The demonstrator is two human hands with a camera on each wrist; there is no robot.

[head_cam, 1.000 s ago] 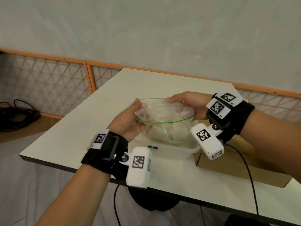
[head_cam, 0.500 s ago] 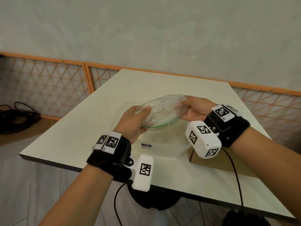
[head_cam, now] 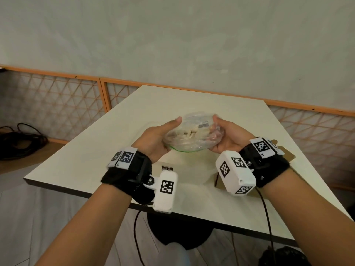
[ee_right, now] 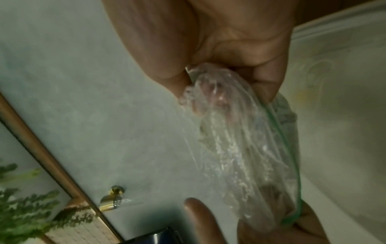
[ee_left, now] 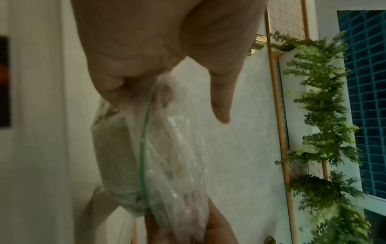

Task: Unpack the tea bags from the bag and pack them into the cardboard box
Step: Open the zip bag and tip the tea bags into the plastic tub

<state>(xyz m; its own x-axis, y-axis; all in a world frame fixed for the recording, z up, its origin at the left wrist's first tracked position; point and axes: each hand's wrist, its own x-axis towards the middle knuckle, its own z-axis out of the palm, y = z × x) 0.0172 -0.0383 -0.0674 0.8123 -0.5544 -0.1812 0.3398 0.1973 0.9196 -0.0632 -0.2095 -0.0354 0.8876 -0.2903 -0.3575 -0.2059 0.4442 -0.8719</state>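
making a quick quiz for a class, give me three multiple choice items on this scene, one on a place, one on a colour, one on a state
1. Where is the plastic bag?
A. flat on the floor
B. held above the table between both hands
C. inside a drawer

2. What colour is the line along the bag's rim?
A. green
B. red
C. black

3. What is the left hand doing?
A. hanging idle
B. pressing on the table
C. gripping one end of the bag

Answers: 1 B, the head view shows the left hand and the right hand holding it over the tabletop; 2 A, a green strip shows in all three views; 3 C, the left wrist view shows its fingers closed on the plastic.
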